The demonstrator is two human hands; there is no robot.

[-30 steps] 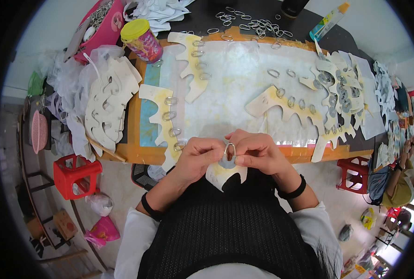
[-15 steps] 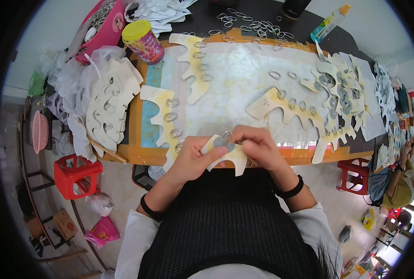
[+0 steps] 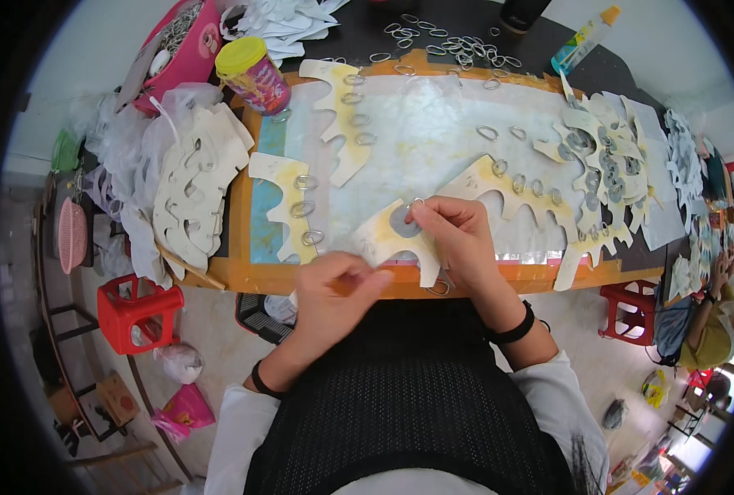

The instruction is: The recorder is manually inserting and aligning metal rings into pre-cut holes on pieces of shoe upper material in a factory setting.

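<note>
My right hand (image 3: 462, 241) pinches a cream scalloped strip (image 3: 382, 237) near an oval metal ring (image 3: 415, 203) at its upper edge. A grey round patch shows on the strip beside the thumb. Another ring (image 3: 439, 287) hangs below that hand, partly hidden. My left hand (image 3: 334, 290), slightly blurred, is off the strip by its lower left end, with thumb and fingers apart. Left of it lies a second scalloped strip (image 3: 278, 172) bearing several rings. Farther off is a similar strip (image 3: 334, 99), and a third (image 3: 474, 183) lies to the right, also with rings.
Loose metal rings (image 3: 466, 54) are scattered at the back. A yellow-lidded tub (image 3: 255, 78), a pink bin (image 3: 187, 62) and stacked cream pieces (image 3: 198, 177) stand left. At right are a pile of ringed strips (image 3: 606, 165) and a glue bottle (image 3: 583, 41). Red stools (image 3: 140, 312) flank the table.
My left hand has let go of the strip and moved down and left. My right hand has lifted slightly farther over the table, carrying the strip with its ring.
</note>
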